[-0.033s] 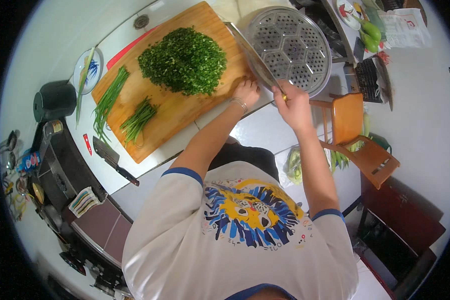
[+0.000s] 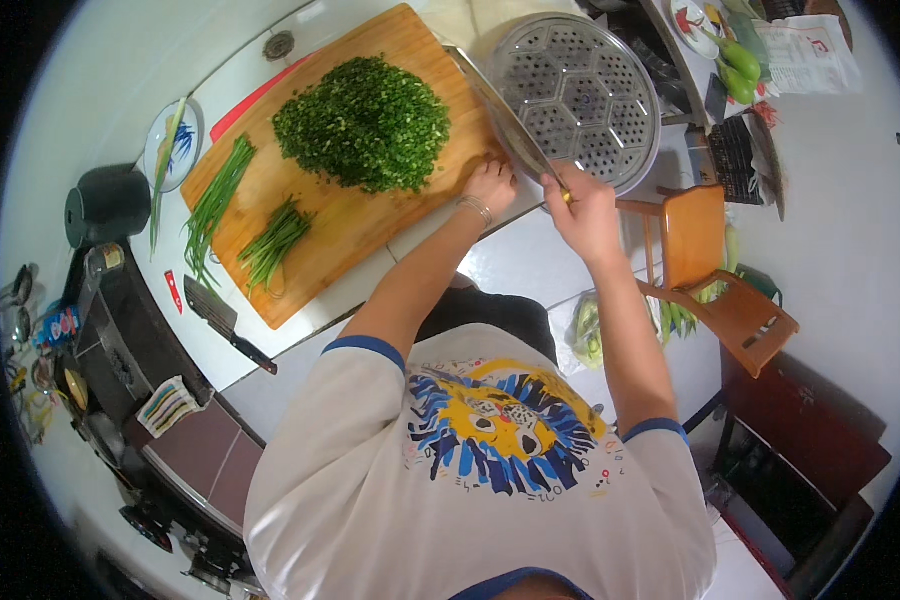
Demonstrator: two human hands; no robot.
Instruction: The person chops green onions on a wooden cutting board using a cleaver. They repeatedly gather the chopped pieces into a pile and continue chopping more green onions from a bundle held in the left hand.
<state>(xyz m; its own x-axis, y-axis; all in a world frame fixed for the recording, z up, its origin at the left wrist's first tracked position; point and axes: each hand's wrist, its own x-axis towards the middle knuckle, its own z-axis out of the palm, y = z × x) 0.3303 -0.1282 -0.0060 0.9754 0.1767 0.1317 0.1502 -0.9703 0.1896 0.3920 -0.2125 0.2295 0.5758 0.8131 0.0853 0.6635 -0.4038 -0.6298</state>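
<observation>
My right hand (image 2: 582,212) is closed around the handle of the cleaver (image 2: 502,115), blade running toward the upper middle of the frame over the cutting board (image 2: 355,225); it should feel heavy and stiff. My left hand (image 2: 490,185) rests fingers-down at the board's edge, just beside the loose, light pile of chopped greens (image 2: 362,122), holding nothing.

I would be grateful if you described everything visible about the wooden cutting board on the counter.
The cutting board is a large rectangle of light brown wood lying flat and askew on the white counter. A wide heap of finely chopped greens covers its far half, and two bundles of uncut green stalks lie toward its left end. The left hand rests on its right edge, and the blade of the long knife held by the right hand crosses the right corner.
</observation>
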